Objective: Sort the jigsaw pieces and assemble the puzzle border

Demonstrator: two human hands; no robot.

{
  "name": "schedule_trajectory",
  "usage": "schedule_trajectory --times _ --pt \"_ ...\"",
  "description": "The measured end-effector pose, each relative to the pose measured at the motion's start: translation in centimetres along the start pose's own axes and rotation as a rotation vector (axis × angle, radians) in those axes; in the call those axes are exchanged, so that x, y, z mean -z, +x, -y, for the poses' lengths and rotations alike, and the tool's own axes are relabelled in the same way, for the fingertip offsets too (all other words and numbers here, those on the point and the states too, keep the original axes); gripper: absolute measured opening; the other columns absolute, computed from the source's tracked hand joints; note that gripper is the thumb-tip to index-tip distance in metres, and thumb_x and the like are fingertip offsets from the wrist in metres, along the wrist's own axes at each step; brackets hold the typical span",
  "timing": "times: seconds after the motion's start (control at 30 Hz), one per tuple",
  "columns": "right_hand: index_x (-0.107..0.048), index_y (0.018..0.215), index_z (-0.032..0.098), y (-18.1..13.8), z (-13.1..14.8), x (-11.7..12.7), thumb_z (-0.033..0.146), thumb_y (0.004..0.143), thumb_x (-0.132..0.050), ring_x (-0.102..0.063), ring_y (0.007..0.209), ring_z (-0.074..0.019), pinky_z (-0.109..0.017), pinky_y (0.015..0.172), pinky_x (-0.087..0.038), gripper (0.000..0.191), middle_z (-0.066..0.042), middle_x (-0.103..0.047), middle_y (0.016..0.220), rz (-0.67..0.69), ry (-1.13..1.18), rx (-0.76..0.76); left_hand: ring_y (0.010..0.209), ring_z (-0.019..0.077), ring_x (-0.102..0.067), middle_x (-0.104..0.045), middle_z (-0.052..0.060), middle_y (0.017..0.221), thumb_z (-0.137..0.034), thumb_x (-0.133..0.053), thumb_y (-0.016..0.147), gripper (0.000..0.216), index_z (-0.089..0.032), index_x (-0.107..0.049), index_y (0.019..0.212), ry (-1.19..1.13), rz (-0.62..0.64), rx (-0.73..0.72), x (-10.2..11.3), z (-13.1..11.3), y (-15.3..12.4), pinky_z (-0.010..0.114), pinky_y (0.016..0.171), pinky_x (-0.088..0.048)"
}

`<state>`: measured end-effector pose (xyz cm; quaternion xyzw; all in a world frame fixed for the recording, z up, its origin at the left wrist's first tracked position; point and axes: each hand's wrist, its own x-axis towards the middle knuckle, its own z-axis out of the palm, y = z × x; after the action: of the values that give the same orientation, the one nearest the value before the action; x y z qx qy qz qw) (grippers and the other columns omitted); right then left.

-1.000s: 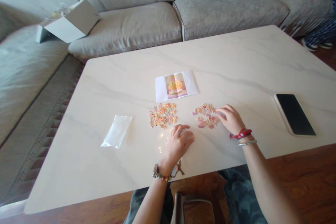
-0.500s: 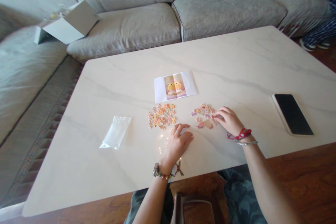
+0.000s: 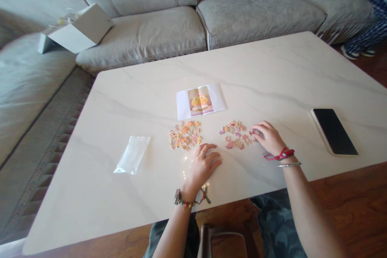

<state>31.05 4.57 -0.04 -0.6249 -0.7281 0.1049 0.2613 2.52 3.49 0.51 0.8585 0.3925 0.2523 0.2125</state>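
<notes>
Loose puzzle pieces (image 3: pixel 185 135) are laid just below the picture sheet (image 3: pixel 201 100), a second pile (image 3: pixel 235 127) below-right; no joined section is discernible. The left hand's (image 3: pixel 203 166) fingers are loosely parted; the right hand's (image 3: pixel 269 138) grip cannot be determined.

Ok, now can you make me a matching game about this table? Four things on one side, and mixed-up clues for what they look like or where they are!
Things:
1. plastic bag
2. phone
3. paper sheet
4. right hand

Clues:
A. white, with yellow and pink printing in the middle
B. fingertips at the edge of the pinker puzzle pile
C. see-through
D. lying flat, black on top

Right pairs: 1-C, 2-D, 3-A, 4-B
</notes>
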Motion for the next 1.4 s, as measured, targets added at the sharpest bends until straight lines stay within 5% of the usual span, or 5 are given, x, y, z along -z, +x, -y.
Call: schedule_trajectory --times 0.2,0.93,1.1,1.4 --pt "-0.061 0.086 0.019 -0.2 -1.5 0.3 0.022 0.075 -0.050 -0.054 0.083 -0.0213 -0.036 0.076 -0.046 0.016 -0.008 -0.056 0.085 -0.121 -0.098 -0.092 0.105 0.0209 -0.044 -0.053 0.007 0.108 -0.025 -0.055 0.079 0.010 -0.021 -0.061 0.087 -0.002 0.015 0.013 0.0 0.2 -0.1 0.040 0.089 -0.044" --pt "-0.060 0.082 0.018 -0.4 -1.5 0.4 0.016 0.074 -0.046 -0.054 0.081 -0.0205 -0.036 0.076 -0.045 0.017 -0.008 -0.057 0.083 -0.067 -0.045 -0.096 0.103 0.0219 -0.047 -0.054 0.008 0.106 -0.027 -0.056 0.079 0.015 -0.020 -0.059 0.092 0.024 -0.051 -0.006 0.1 0.4 0.1 0.042 0.087 -0.045" --pt "-0.061 0.089 0.018 0.3 0.1 0.3 0.021 0.077 -0.046 -0.053 0.083 -0.0204 -0.036 0.078 -0.045 0.018 -0.008 -0.056 0.087 -0.125 -0.035 -0.067 0.103 0.0214 -0.047 -0.053 0.008 0.106 -0.026 -0.056 0.079 0.015 -0.020 -0.059 0.093 0.024 -0.051 -0.014 0.1 0.3 0.2 0.041 0.086 -0.045" --pt "-0.057 0.110 0.028 1.6 4.8 -3.0 0.023 0.082 -0.045 -0.049 0.087 -0.0222 -0.038 0.076 -0.041 0.031 -0.008 -0.055 0.099 -0.040 -0.166 0.001 0.100 0.0210 -0.049 -0.055 0.008 0.103 -0.027 -0.055 0.080 0.013 -0.020 -0.059 0.090 0.031 -0.077 -0.023 0.2 0.2 0.3 0.040 0.084 -0.047"
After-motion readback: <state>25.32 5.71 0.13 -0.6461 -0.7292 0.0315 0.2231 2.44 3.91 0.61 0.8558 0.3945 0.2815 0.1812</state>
